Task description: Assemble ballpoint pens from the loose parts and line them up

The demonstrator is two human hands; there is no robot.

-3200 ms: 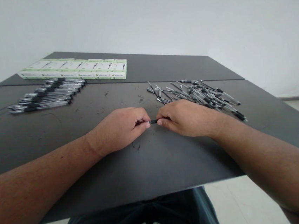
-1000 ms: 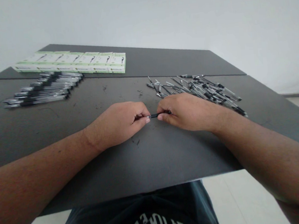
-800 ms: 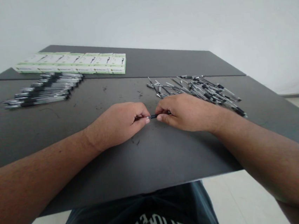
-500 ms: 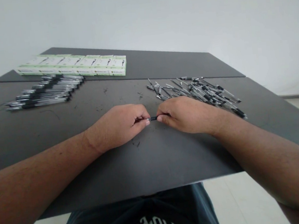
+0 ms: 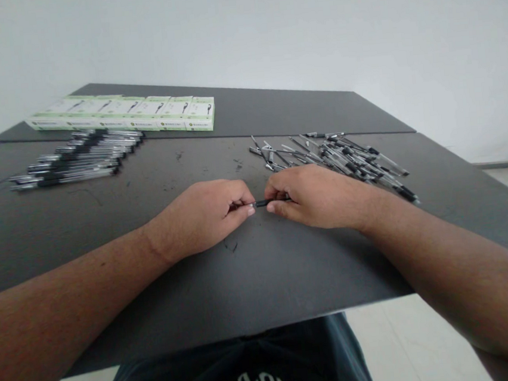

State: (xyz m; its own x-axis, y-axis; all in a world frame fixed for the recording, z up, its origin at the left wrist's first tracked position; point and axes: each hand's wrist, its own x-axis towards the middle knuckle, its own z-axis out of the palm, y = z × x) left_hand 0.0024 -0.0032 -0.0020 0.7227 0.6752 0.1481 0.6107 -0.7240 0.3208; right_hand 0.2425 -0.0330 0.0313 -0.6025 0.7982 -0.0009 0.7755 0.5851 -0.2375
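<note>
A dark pen (image 5: 260,203) lies level between my two hands, just above the near middle of the table. My left hand (image 5: 213,212) pinches its left end between thumb and fingers. On the other side, my right hand (image 5: 311,197) grips the pen's right part with thumb and forefinger. Only a short black stretch shows between the fingertips; most of the pen is hidden in the hands. Behind my right hand spreads a loose heap of pen parts (image 5: 350,160), clear barrels and black pieces among them.
Pens (image 5: 82,159) lie side by side in a row at the left. Behind them, a row of white and green boxes (image 5: 130,112) stands by the seam of the grey table (image 5: 264,291). Small dark marks dot the tabletop. A pale wall rises behind.
Both hands keep hold of the pen in nearly the same spot. The right fingers have shifted very slightly, and a little more of the pen shows at them.
</note>
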